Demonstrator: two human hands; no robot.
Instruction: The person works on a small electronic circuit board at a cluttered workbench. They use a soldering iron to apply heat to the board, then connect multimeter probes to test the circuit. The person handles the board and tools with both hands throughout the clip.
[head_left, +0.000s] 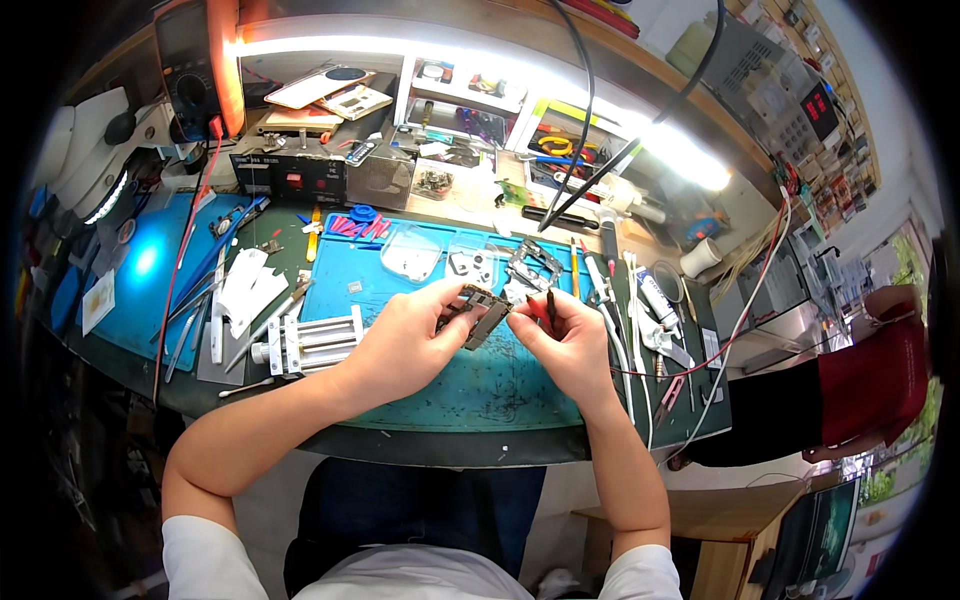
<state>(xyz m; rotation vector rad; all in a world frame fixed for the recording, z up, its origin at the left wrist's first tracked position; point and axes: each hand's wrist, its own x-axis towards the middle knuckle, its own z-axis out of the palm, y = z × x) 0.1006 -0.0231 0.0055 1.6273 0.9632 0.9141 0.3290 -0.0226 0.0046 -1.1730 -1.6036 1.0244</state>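
In front of me, above the blue work mat (480, 395), my left hand (405, 330) grips a small phone circuit board (488, 325) by its left side, tilted in the air. My right hand (568, 352) is closed round slim test probes (551, 310), one red and one black as far as they show. Their tips are close to the board's right edge; whether they touch it I cannot tell. Beyond the hands lie a metal board-holding frame (535, 265) and a clear tray (472, 262) of small parts. A metal clamp fixture (315, 342) sits beside my left forearm.
A multimeter (188, 75) with a red lead stands at the back left, near a black bench unit (290, 175). Tweezers and white scraps (250, 290) lie left. Tools, a tube (655, 300) and cables crowd the right. Another person (870, 370) stands farther right.
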